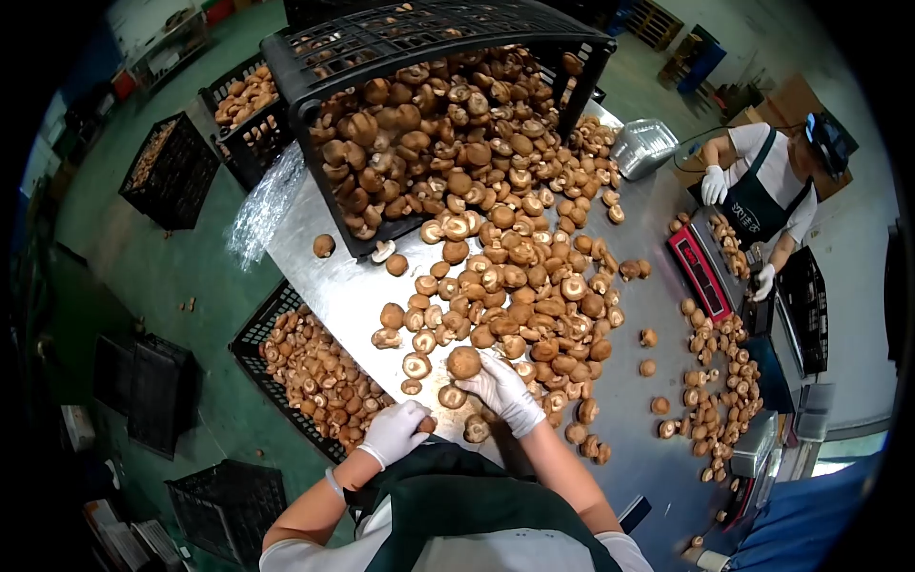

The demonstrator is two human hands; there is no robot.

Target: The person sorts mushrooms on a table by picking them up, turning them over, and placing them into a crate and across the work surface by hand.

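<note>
My right hand [508,393], in a white glove, has its fingers closed on a brown-capped mushroom [464,362] over the near part of the metal table [329,276]. Lower and to the left, my gloved left hand [396,434] is curled around a smaller mushroom [427,424], mostly covered by the fingers. Loose mushrooms [515,286] spread out just beyond both hands, some stem up. They spill from a black crate [438,33] tipped on its side at the far end. Below my left hand's side stands a black basket [250,348] filled with mushrooms.
At right, a co-worker [762,181] in white gloves stands by a red scale [701,272] with mushrooms on it. A stack of clear plastic trays [643,148] sits on the table. Plastic wrap [267,205] hangs at the left edge. More black crates [229,505] stand on the green floor.
</note>
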